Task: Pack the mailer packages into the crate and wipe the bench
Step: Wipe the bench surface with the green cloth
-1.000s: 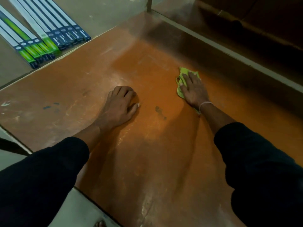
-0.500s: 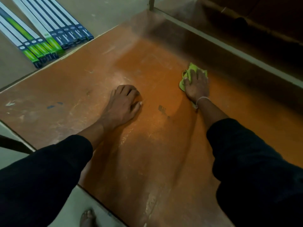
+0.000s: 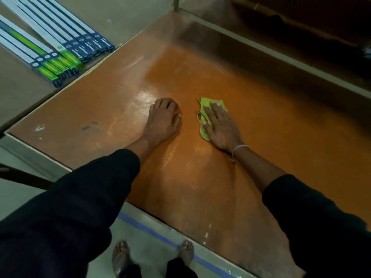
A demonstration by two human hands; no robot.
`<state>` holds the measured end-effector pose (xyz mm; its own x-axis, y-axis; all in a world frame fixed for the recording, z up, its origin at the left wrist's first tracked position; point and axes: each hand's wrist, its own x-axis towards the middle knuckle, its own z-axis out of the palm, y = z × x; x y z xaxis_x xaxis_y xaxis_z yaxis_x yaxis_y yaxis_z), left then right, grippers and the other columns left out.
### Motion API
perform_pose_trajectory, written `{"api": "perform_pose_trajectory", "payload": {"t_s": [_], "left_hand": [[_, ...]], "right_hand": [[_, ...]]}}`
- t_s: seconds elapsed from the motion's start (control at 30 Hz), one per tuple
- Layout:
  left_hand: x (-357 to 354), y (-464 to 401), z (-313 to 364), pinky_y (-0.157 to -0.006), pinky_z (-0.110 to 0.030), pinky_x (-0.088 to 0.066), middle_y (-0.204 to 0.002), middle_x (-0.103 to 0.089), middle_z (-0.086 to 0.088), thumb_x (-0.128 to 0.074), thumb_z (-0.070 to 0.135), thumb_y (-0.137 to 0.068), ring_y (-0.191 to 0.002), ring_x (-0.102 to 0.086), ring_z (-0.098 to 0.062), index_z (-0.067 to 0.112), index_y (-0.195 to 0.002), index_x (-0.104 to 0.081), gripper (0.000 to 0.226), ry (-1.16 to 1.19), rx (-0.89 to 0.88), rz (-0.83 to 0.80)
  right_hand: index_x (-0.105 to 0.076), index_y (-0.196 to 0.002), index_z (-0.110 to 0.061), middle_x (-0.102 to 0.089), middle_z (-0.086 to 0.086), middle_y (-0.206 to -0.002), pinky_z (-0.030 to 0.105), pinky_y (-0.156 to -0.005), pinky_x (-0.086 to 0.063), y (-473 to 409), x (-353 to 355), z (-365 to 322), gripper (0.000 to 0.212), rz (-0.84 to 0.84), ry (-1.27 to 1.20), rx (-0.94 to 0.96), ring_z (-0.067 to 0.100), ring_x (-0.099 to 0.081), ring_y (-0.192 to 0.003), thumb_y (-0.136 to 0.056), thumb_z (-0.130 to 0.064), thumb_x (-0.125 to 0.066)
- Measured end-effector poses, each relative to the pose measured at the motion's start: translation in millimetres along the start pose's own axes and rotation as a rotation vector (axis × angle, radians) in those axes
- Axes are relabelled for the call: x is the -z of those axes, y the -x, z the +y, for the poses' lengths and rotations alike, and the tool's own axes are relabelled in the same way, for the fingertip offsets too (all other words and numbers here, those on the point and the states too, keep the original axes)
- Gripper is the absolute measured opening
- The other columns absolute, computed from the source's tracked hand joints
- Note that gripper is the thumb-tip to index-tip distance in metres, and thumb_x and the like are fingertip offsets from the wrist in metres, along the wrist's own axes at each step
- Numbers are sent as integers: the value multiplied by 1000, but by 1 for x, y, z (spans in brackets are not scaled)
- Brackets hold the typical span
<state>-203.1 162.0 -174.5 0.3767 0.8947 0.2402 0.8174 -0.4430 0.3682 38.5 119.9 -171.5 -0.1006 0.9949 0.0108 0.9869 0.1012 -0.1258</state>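
Midway through the wiping stage, a person leans over an orange counter (image 3: 251, 109), both dark sleeves reaching in from the near edge. The right hand (image 3: 220, 125) lies flat and open, fingers spread, pressing a green cloth (image 3: 203, 109) against the surface just right of centre; the cloth pokes out from under the fingers towards 11 o'clock, bunched and partly folded over itself. The left hand (image 3: 163, 119), at 9 o'clock from the cloth and just beside it, rests on the counter with its fingers curled under, holding nothing, seemingly bracing the lean. No mailer packages and no crate are in view, so the packing looks either finished or out of shot. A row of long flat boxes (image 3: 60, 51) with green and blue ends lies well apart at 10 o'clock on a separate lower surface. Pale scuffs and small blue marks (image 3: 88, 127) show on the counter at 9 o'clock from the left hand, an area that appears not yet wiped. The risk from here: because the cloth is crumpled and held by palm pressure alone, it could roll or slip out from under the hand on a fast stroke, leaving streaks, and the far left corner could be missed.
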Motion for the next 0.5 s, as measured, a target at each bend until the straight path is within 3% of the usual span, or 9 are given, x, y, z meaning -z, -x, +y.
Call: {"api": "perform_pose_trajectory", "payload": {"t_s": [0.07, 0.17, 0.2, 0.37, 0.43, 0.5], "left_hand": [[5, 3, -4, -106, -46, -41, -134, -51, -9, -48, 31, -99, -129, -41, -32, 10, -133, -54, 40, 53, -32, -9], [17, 9, -24, -104, -44, -41, -134, -52, -11, -47, 29, -97, -127, -42, -33, 8, -135, -52, 44, 29, -129, -29], [22, 11, -35, -104, -45, -41, -133, -52, -12, -47, 30, -96, -126, -43, -34, 8, -135, -52, 45, 6, -144, -33], [42, 13, -90, -102, -48, -42, -131, -55, -14, -45, 34, -101, -124, -45, -37, 9, -131, -54, 40, -101, -158, -18], [45, 16, -105, -98, -48, -43, -128, -56, -13, -43, 36, -103, -120, -47, -36, 10, -129, -56, 39, -126, -164, -6], [44, 19, -115, -96, -49, -44, -125, -57, -11, -39, 40, -103, -118, -49, -34, 11, -125, -57, 40, -133, -173, -3]], "right_hand": [[-19, -160, -25, -9, 3, -169, 43, -126, -5, 16, 1, 1, 64, 19, -9, -60, 22, -3, -156, -104, -57, -17], [-17, -160, -21, -7, 7, -169, 45, -126, -4, 30, 3, -8, 70, 29, -15, -411, 25, -1, -156, -102, -59, -11], [-16, -161, -20, -6, 7, -169, 46, -126, -4, 34, 1, -21, 71, 20, -15, -432, 26, 0, -156, -101, -59, -11], [-16, -160, -25, -8, 2, -169, 44, -126, -7, 79, -7, -82, 65, -8, 1, 71, 20, -1, -156, -104, -57, -16], [-17, -160, -25, -9, 2, -169, 44, -126, -8, 84, -7, -78, 65, 8, 18, -5, 20, -2, -156, -103, -58, -15], [-18, -160, -23, -9, 5, -169, 46, -126, -7, 84, -7, -81, 69, 26, 4, -269, 23, -3, -156, -102, -59, -13]]}}
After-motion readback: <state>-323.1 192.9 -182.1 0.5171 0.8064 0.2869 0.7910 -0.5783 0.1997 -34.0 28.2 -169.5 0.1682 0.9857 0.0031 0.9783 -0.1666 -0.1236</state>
